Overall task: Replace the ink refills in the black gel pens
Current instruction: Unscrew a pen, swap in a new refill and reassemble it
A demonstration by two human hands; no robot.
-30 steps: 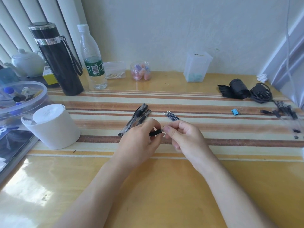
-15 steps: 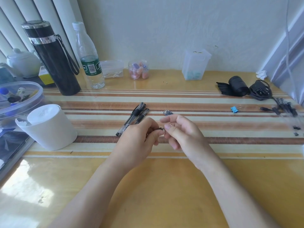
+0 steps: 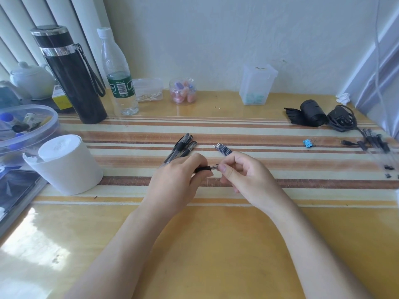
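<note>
My left hand point(image 3: 174, 182) is closed around a black gel pen point(image 3: 204, 169), of which only the black grip end and metal tip stick out to the right. My right hand point(image 3: 244, 178) pinches that metal tip between thumb and forefinger. A few more black gel pens point(image 3: 183, 145) lie together on the striped mat just behind my left hand. A small bundle of ink refills point(image 3: 223, 149) lies behind my right hand, partly hidden by its knuckles.
On the left stand a white paper roll point(image 3: 64, 167), a clear tub point(image 3: 26, 130), a black flask point(image 3: 71, 76) and a water bottle point(image 3: 119, 76). At the right edge lie pen parts point(image 3: 375, 143), a blue binder clip point(image 3: 308, 143) and a black cable bundle point(image 3: 341, 119).
Both hands stay joined at the pen tip. The black grip end shows again between them after being mostly covered half a second ago. The camera view shifted slightly.
</note>
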